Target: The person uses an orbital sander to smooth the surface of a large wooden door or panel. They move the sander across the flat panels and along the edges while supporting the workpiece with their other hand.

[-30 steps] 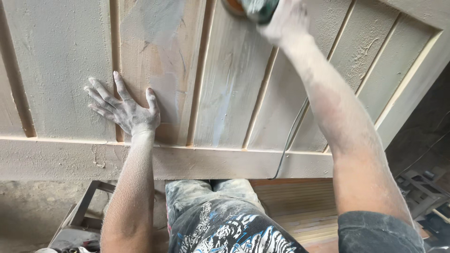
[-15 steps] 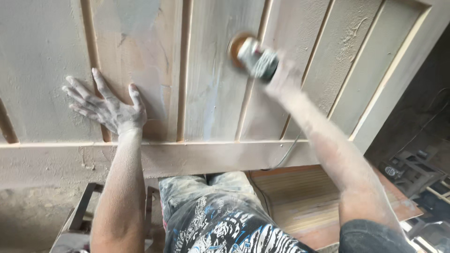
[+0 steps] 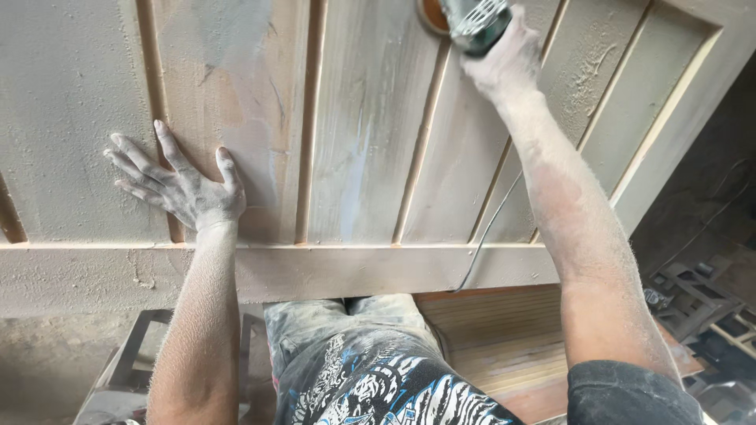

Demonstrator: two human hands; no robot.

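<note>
A large dusty wooden door (image 3: 370,142) with vertical grooved panels lies flat in front of me. My left hand (image 3: 179,182) rests flat on it, fingers spread, across a groove near the bottom rail. My right hand (image 3: 504,59) reaches far up the door and grips a green and grey power sander (image 3: 471,20) whose orange disc (image 3: 431,11) touches the wood at the top edge of the view. The sander's thin cable (image 3: 492,224) runs down along my right forearm and over the door's near edge. Both arms are coated in pale dust.
The door's wide bottom rail (image 3: 331,271) runs across the view just above my legs. A metal frame (image 3: 134,354) stands below at the left. Slatted wooden boards (image 3: 496,330) lie below at the right, with dark clutter (image 3: 693,291) beyond them.
My right hand has pushed the sander away from me, up the panel toward the top of the view. The left hand has stayed pressed in the same place.
</note>
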